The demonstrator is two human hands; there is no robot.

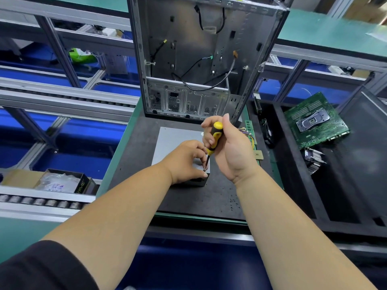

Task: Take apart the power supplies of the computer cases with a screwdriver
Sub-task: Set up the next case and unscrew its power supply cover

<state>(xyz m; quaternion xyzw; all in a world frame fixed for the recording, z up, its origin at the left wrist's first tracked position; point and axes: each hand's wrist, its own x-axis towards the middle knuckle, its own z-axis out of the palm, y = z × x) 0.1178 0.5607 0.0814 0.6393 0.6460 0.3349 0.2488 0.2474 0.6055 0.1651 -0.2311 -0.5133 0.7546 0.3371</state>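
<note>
A grey metal power supply [173, 141] lies flat on the black mat [138, 155] in front of me. My left hand [186, 162] rests on its near right corner, fingers curled around the screwdriver's shaft tip to steady it. My right hand [228, 147] grips the yellow-and-black screwdriver [213, 139], held nearly upright with its tip on a screw at that corner. Coloured wires [248, 135] come out of the supply's right side. An open, stripped computer case [201, 59] stands upright just behind the supply.
A green motherboard [316, 120] and a finned heatsink [314, 162] lie in the black tray [293, 185] on the right, with a small fan [268, 132] near its left wall. Roller conveyor rails [41, 200] and a carton of bagged parts [62, 182] are on the left.
</note>
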